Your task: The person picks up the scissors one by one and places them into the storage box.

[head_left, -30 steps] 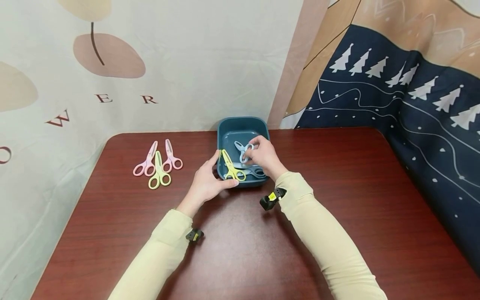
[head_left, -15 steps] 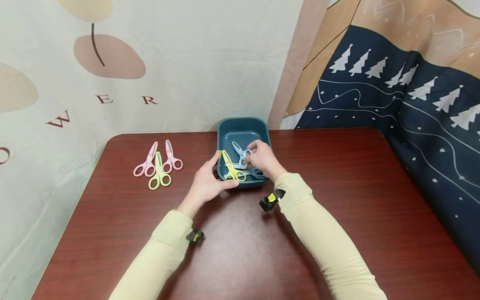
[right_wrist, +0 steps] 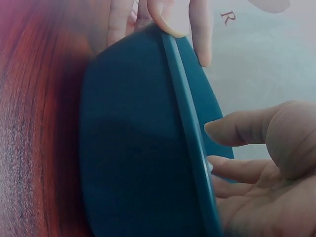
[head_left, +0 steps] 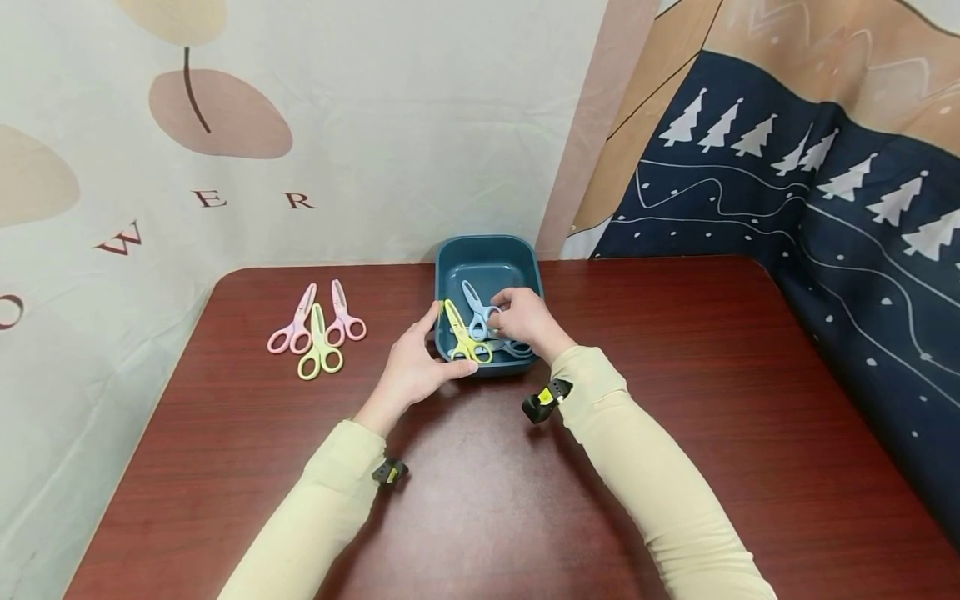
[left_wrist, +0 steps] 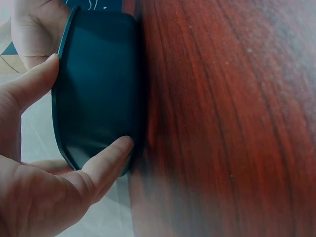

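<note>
In the head view a dark teal bin [head_left: 487, 242] stands at the table's back edge. My left hand [head_left: 411, 360] grips its near left corner, thumb on the front rim and fingers along the side wall. Inside lie yellow scissors [head_left: 459, 329], light blue scissors [head_left: 474, 302] and grey-blue scissors [head_left: 517, 347] under them. My right hand [head_left: 527, 319] reaches over the right rim, fingertips at a handle loop of the light blue scissors. In the right wrist view its thumb [right_wrist: 232, 129] and fingers stand apart; the bin wall hides most of the scissors.
Left of the bin, two pink scissors [head_left: 294, 321] [head_left: 342, 312] and light green scissors [head_left: 318, 346] lie together on the dark red table [head_left: 480, 483]. Patterned cloths [head_left: 390, 125] hang behind and at the right.
The light blue scissors have turned and settled leftward and lower in the bin, blades pointing back. My right fingers have loosened on their handle. The left hand has stayed at the bin.
</note>
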Demonstrator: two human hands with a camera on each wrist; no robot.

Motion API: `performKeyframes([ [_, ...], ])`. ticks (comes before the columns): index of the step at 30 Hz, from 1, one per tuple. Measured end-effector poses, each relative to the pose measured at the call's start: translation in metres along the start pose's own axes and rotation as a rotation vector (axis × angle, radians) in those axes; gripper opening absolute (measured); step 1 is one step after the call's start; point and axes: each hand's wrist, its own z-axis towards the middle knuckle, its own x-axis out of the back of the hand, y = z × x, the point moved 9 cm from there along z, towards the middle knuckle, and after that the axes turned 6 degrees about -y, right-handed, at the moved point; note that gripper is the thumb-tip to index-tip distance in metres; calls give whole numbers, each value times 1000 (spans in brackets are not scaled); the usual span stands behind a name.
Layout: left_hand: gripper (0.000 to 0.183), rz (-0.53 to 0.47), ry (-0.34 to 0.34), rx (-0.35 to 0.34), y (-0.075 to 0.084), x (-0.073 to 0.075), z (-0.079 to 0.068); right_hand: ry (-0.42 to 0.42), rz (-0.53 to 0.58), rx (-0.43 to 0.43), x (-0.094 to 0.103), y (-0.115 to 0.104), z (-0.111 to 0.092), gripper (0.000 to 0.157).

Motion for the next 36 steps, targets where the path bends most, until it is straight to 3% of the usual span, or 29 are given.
performKeyframes([
  [9,114,-6,-13,17,-1,-1,-1,-4,-261,21,2,-9,-5,41],
  [16,114,-6,-18,15,-1,-2,-1,-13,-212,30,6,-10,-11,41],
  [24,113,0,-10,14,1,0,-1,-3,-146,103,21,-17,-21,39],
  [36,114,5,-5,22,1,-1,-1,18,-132,176,38,-10,-32,38],
])
